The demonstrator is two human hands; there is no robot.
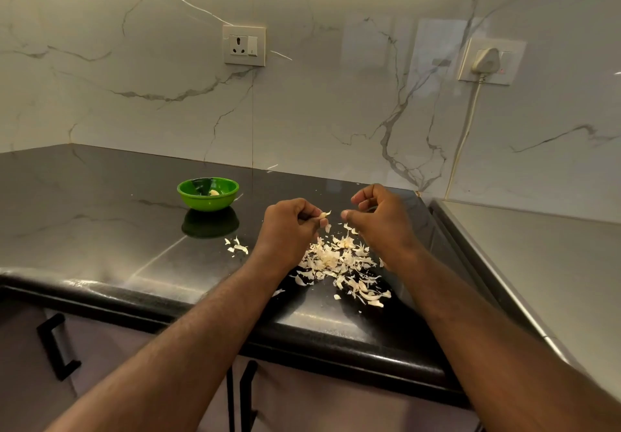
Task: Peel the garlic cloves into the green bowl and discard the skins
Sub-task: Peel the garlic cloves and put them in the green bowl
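My left hand [289, 226] pinches a garlic clove [323, 215] with loose skin curling off it, held above the black counter. My right hand [379, 219] hovers just right of the clove with its fingers curled; thumb and forefinger are pressed together, and I cannot make out whether a bit of skin is between them. A pile of garlic skins [339, 260] lies on the counter below both hands. The green bowl [208, 193] stands to the left and farther back, with a peeled clove [214, 192] inside it.
A few stray skins [238, 246] lie left of my left wrist. The counter's front edge [201, 307] runs below my forearms. A steel surface [537, 263] adjoins on the right. Marble wall behind carries a socket [244, 45] and a plugged cable [468, 122].
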